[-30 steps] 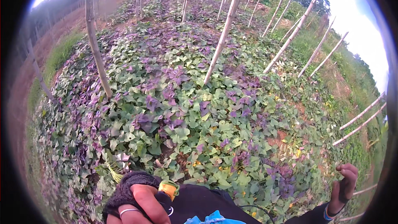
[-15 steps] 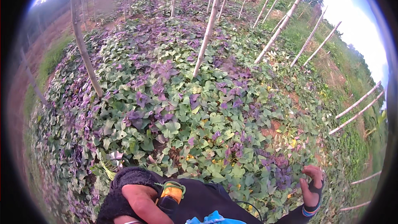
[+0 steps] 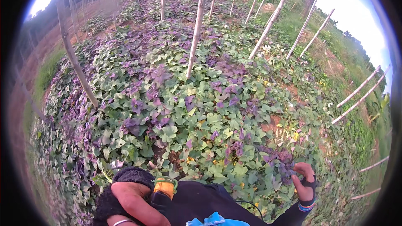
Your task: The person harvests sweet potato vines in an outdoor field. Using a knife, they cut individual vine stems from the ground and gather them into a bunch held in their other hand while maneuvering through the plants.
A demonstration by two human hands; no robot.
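Close at the lower left, my left hand (image 3: 136,201) is bent with its fingers curled, and dark fuzzy fabric (image 3: 132,175) surrounds it. Right beside it sits an orange-and-black object (image 3: 164,187) with a green cord looped round its top; whether the fingers grip it is hidden. Pale green stems (image 3: 104,178) poke out past the fuzzy fabric. My right hand (image 3: 304,182), in a black fingerless glove with a striped band at the wrist, is held out at the lower right over the leaves. Its thumb and fingers are curved apart, with nothing between them.
Low vines with green and purple leaves (image 3: 201,117) cover the ground ahead. Wooden poles (image 3: 197,29) stand among them, several in rows toward the back. More poles (image 3: 360,88) lean at the right, beside a grassy strip. Blue cloth (image 3: 215,219) shows at the bottom edge.
The view has shifted slightly, so the poles sit further left. My right hand appears a little further left and higher, still with its fingers apart. The left hand keeps its bent pose.
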